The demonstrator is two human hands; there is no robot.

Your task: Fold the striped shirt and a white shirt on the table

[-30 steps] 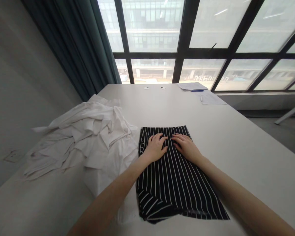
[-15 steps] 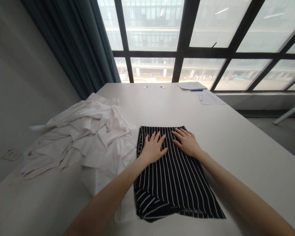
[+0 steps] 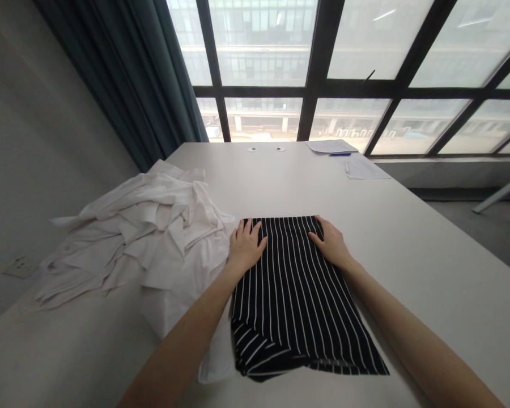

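Left hand (image 3: 245, 248) lay spread, empty, on striped cloth (image 3: 289, 289); right hand (image 3: 333, 245) part-curled at its edge, hold unclear. Uneven pull risked skewing.

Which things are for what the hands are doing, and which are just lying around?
In use:
black striped cloth, with the left hand and right hand on it
white table underneath

Probably just lying about:
crumpled white cloth, beside the striped one; no hand holds it, but I can't be sure
papers
blue pen
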